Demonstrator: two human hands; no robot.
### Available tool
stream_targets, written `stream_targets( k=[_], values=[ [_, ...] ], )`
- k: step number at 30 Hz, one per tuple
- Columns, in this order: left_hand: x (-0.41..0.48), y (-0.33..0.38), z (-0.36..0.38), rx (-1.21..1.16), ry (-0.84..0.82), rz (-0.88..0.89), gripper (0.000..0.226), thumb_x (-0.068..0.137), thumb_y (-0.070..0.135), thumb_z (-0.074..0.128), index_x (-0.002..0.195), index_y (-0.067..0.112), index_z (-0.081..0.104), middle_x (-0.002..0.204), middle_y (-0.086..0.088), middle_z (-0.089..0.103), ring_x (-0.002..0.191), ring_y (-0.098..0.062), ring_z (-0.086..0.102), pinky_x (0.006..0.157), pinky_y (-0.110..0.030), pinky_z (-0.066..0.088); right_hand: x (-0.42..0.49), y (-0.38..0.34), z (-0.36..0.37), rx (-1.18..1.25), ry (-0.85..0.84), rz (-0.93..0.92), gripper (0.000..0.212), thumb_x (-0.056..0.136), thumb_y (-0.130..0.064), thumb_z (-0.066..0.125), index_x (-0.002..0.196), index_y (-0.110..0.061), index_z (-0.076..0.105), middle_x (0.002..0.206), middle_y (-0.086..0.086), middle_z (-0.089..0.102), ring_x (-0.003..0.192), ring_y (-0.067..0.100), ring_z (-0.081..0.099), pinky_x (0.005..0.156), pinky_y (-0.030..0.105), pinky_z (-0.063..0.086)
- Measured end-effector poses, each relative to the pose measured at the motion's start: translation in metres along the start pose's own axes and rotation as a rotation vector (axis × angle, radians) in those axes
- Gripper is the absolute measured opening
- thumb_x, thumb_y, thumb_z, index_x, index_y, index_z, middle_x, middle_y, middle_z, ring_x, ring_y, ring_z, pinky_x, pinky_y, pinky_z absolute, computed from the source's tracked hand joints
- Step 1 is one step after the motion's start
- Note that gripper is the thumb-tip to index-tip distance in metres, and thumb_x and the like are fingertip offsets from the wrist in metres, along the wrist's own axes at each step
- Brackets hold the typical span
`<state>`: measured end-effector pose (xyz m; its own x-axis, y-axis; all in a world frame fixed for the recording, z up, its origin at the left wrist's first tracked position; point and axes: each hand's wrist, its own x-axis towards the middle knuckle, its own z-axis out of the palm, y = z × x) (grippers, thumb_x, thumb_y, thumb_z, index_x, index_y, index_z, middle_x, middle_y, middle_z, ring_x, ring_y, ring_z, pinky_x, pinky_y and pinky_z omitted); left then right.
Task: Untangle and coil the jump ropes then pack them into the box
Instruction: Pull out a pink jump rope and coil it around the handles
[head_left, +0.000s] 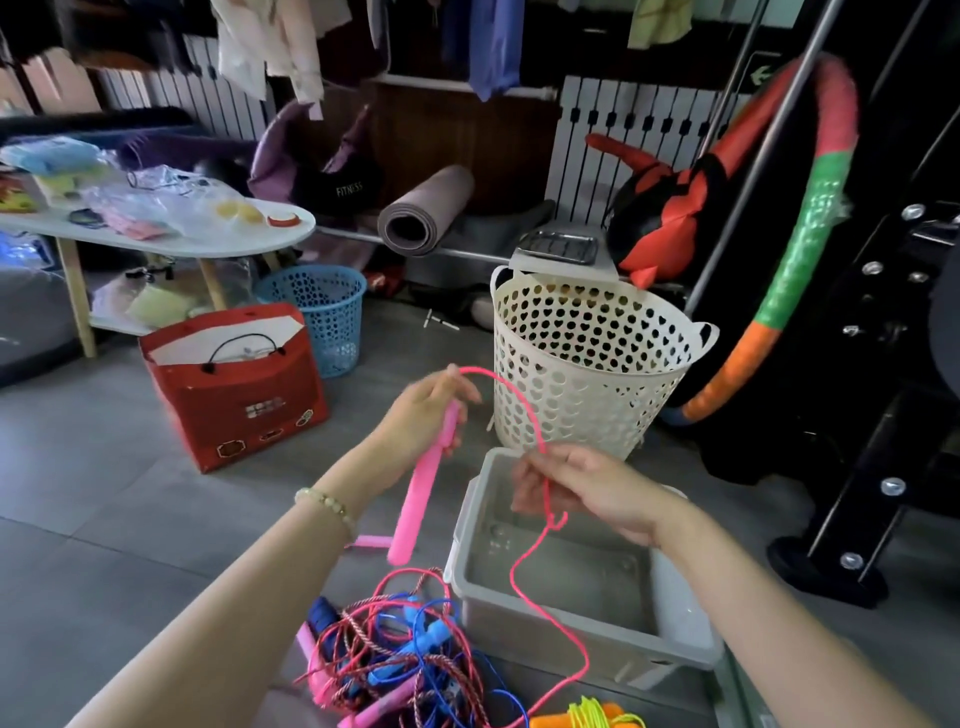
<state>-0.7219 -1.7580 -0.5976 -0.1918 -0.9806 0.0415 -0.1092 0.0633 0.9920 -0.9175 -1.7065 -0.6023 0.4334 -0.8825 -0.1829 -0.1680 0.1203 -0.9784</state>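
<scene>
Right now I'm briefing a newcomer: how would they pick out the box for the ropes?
Find the tall cream basket with heart-shaped holes. Just in front, under the right hand, sits the grey box. Unlike the basket, it is low, rectangular, solid-walled.

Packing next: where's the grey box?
In the head view the grey box sits below the right hand, in front of the cream basket, right of the rope tangle.

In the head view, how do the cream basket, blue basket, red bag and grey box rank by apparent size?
Largest to smallest:
1. grey box (nearest the camera, so its lead over the next is unsure)
2. cream basket
3. red bag
4. blue basket
</scene>
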Motion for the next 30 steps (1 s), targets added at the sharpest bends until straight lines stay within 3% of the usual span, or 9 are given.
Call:
stream_targets(
  k=[4,6,9,12,15,18,22,27,30],
  values=[
    [-0.029,-0.038,0.039,0.103,-0.463,-0.080,0.025,0.097,0.030,0.051,0.119,0.025,0.061,0.060,0.010,0.055,0.047,-0.007,0.044,0.046,-0.019,0.042,0.005,-0.015,-0.016,0.407,0.153,-0.160,0.029,0.099,-0.018,0.038,0.091,-0.007,0.064,0.077,0.008,0.067,0.076,0.019,0.068,0.075,0.030,0.058],
    [-0.042,-0.042,0.063,0.039,-0.556,-0.100,0.027,0.096,0.024,0.054,0.123,0.025,0.059,0.072,0.007,0.061,0.050,-0.006,0.047,0.048,-0.017,0.044,0.008,-0.015,-0.016,0.445,0.173,-0.195,0.030,0.100,-0.018,0.038,0.090,-0.007,0.064,0.077,0.006,0.067,0.077,0.016,0.068,0.077,0.029,0.057],
    [-0.042,-0.037,0.072,-0.024,-0.432,-0.078,0.014,0.097,0.016,0.052,0.101,0.016,0.066,0.069,0.007,0.065,0.047,-0.004,0.048,0.048,-0.017,0.044,0.012,-0.010,-0.013,0.455,0.252,-0.209,0.029,0.099,-0.019,0.038,0.092,-0.007,0.063,0.077,0.004,0.069,0.079,0.014,0.068,0.079,0.027,0.056],
    [-0.033,-0.022,0.058,-0.161,-0.239,-0.032,0.017,0.098,0.009,0.046,0.093,0.007,0.062,0.056,0.007,0.057,0.044,-0.006,0.049,0.047,-0.018,0.044,0.011,-0.004,-0.015,0.348,0.313,-0.199,0.033,0.089,-0.039,0.048,0.098,-0.011,0.063,0.088,0.003,0.066,0.086,0.015,0.064,0.081,0.029,0.053],
    [-0.026,-0.005,0.036,-0.371,-0.120,0.020,0.019,0.099,0.009,0.042,0.094,0.005,0.060,0.057,0.008,0.055,0.046,-0.007,0.048,0.047,-0.016,0.044,0.005,0.002,-0.009,0.196,-0.007,-0.016,0.049,0.087,-0.051,0.045,0.109,-0.011,0.063,0.103,0.008,0.067,0.099,0.020,0.064,0.095,0.035,0.048],
    [-0.019,0.002,0.010,-0.426,0.034,0.063,0.022,0.100,0.013,0.041,0.101,0.011,0.062,0.063,0.009,0.056,0.046,-0.004,0.047,0.048,-0.015,0.043,-0.005,0.010,-0.003,-0.191,-0.294,0.131,0.023,0.097,-0.030,0.046,0.106,-0.015,0.063,0.095,0.004,0.068,0.096,0.013,0.063,0.096,0.028,0.044],
    [-0.019,-0.005,0.000,-0.274,0.000,-0.110,0.019,0.097,0.028,0.048,0.103,0.013,0.058,0.084,0.000,0.062,0.043,-0.002,0.047,0.045,-0.016,0.043,-0.007,-0.005,-0.008,0.037,0.024,0.011,0.021,0.097,-0.015,0.045,0.097,-0.011,0.066,0.079,0.000,0.072,0.077,0.011,0.070,0.077,0.022,0.056],
    [-0.045,-0.023,0.048,0.040,-0.488,-0.131,0.019,0.096,0.021,0.055,0.111,0.015,0.065,0.066,0.005,0.058,0.052,-0.005,0.050,0.051,-0.017,0.046,0.004,-0.014,-0.011,0.220,0.331,-0.199,0.021,0.096,-0.018,0.048,0.097,-0.012,0.067,0.085,0.004,0.072,0.084,0.013,0.068,0.072,0.026,0.057],
    [-0.038,-0.015,0.054,-0.011,-0.356,-0.048,0.018,0.097,0.014,0.053,0.099,0.003,0.067,0.067,0.006,0.064,0.051,-0.005,0.052,0.050,-0.016,0.046,0.005,-0.013,-0.009,0.293,0.436,-0.212,0.022,0.093,-0.024,0.052,0.106,-0.012,0.066,0.101,0.009,0.069,0.093,0.016,0.067,0.075,0.026,0.057]
  ],
)
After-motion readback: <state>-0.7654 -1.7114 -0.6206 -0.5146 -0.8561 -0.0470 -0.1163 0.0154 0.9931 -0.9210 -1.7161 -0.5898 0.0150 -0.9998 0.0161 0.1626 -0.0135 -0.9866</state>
